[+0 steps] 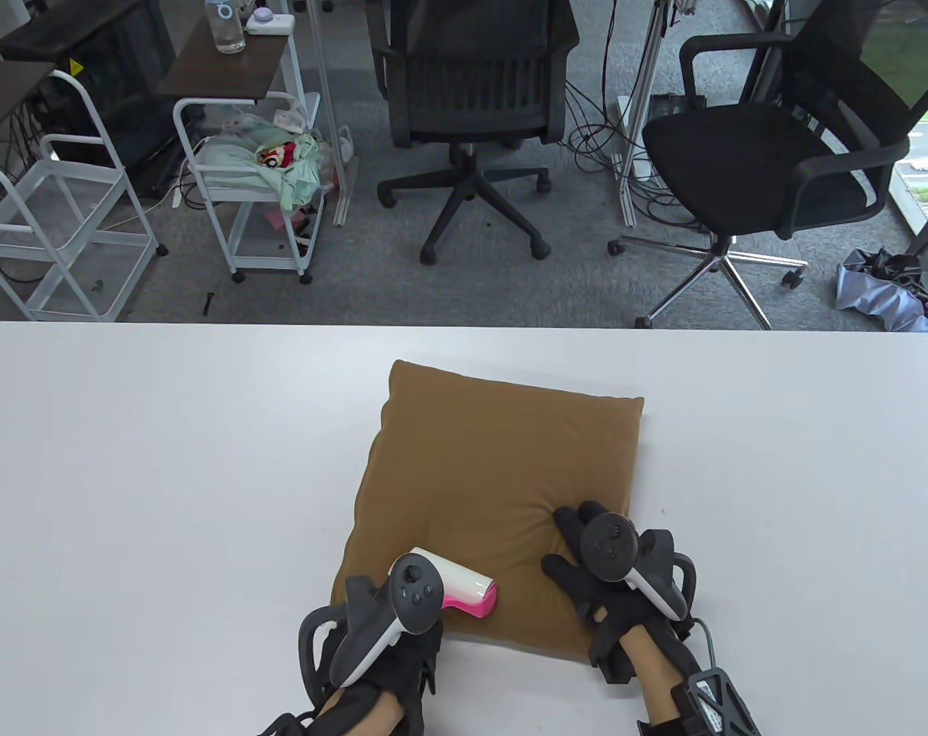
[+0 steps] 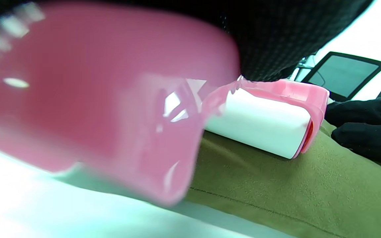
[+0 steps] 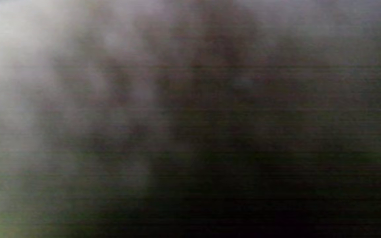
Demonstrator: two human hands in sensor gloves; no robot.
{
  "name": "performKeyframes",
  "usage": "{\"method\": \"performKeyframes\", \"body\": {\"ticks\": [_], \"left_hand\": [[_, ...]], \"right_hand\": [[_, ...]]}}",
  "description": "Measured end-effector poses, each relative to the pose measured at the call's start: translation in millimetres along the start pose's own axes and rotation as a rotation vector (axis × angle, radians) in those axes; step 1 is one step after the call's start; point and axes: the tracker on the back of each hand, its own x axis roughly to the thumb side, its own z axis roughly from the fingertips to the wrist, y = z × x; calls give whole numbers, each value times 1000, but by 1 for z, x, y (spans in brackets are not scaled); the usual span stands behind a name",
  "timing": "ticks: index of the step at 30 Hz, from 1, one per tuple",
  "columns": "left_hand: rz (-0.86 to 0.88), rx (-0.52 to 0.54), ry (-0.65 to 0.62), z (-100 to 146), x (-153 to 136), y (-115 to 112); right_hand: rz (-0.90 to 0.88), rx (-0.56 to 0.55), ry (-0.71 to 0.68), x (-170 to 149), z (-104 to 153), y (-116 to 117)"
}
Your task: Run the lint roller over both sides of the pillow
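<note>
A brown square pillow (image 1: 502, 475) lies flat on the white table (image 1: 165, 475). My left hand (image 1: 402, 613) grips the pink handle (image 2: 94, 109) of a lint roller (image 1: 467, 590). Its white roll (image 2: 260, 125) rests on the pillow's near left part (image 2: 276, 185). My right hand (image 1: 594, 560) lies flat with fingers spread, pressing on the pillow's near right corner; its fingers show at the right of the left wrist view (image 2: 365, 129). The right wrist view is dark and blurred, pressed close to the fabric.
Beyond the table's far edge stand two black office chairs (image 1: 479, 100) (image 1: 778, 153), white wire carts (image 1: 257, 176) and floor cables. The white table surface stretches wide on both sides of the pillow.
</note>
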Motion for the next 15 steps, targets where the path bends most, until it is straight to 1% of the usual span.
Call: {"method": "performKeyframes", "body": {"ticks": [3, 6, 11, 15], "left_hand": [[-2, 23, 5, -12, 8, 2], [10, 55, 14, -32, 21, 7], [14, 78, 44, -79, 49, 17], [35, 63, 84, -114, 65, 24]], "right_hand": [[-7, 3, 0, 0, 0, 0], [-10, 6, 0, -1, 0, 0], [-12, 8, -1, -1, -1, 0], [-20, 11, -1, -1, -1, 0]]}}
